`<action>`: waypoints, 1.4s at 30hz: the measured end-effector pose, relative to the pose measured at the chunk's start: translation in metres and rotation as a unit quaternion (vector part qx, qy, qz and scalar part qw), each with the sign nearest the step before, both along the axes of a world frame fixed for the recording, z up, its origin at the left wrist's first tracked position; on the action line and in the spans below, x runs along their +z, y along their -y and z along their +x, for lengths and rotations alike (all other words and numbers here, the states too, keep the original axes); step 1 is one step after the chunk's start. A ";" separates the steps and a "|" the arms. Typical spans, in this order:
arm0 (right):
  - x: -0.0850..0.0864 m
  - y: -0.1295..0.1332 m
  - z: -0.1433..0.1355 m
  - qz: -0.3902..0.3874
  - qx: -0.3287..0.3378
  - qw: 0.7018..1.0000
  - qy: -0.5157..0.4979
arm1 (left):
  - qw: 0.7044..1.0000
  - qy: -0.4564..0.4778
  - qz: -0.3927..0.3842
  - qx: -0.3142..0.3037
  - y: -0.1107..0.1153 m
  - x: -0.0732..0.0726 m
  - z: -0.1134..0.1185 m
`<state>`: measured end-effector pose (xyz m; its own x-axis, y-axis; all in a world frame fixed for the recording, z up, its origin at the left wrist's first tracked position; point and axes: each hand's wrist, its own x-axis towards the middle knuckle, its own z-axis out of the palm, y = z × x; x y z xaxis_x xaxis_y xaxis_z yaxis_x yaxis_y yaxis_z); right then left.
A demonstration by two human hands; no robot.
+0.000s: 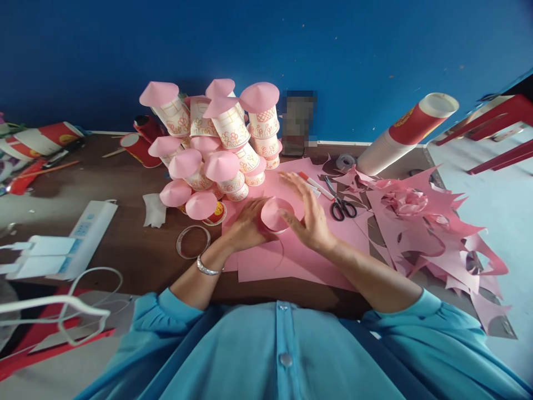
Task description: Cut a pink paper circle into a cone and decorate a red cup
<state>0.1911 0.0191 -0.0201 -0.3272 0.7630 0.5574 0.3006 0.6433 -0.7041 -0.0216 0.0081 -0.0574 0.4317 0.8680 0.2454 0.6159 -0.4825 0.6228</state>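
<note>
In front of me is a pink paper cone (276, 214), point up; what lies under it is mostly hidden. My left hand (250, 225) curls round its left side. My right hand (310, 214) is open on the other side, fingers stretched out and the thumb touching the cone. Both hands are over pink paper sheets (266, 266) laid on the brown table (137, 255). Behind them stand several drawn-on white paper cups (231, 129) topped with pink cones (260, 98). Black-handled scissors (343, 209) and a red-and-white marker (317, 186) lie right of my right hand.
Pink paper scraps (437, 233) heap up at the right, below a leaning stack of paper cups (400, 139) and a tape roll (345, 162). At left are a power strip (85, 239), a cup rim ring (193, 242) and red cups (141, 150). A blue wall (200, 39) stands behind.
</note>
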 end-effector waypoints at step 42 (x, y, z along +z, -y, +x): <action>-0.023 0.020 0.017 0.134 -0.031 0.949 0.285 | 0.985 -0.097 0.112 -0.087 -0.009 0.048 0.011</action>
<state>0.2079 -0.0004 -0.0431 -0.5923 0.6471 0.4801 0.6272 0.7443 -0.2294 -0.0108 0.0167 -0.0095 0.6261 0.7108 0.3204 0.6090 -0.7025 0.3683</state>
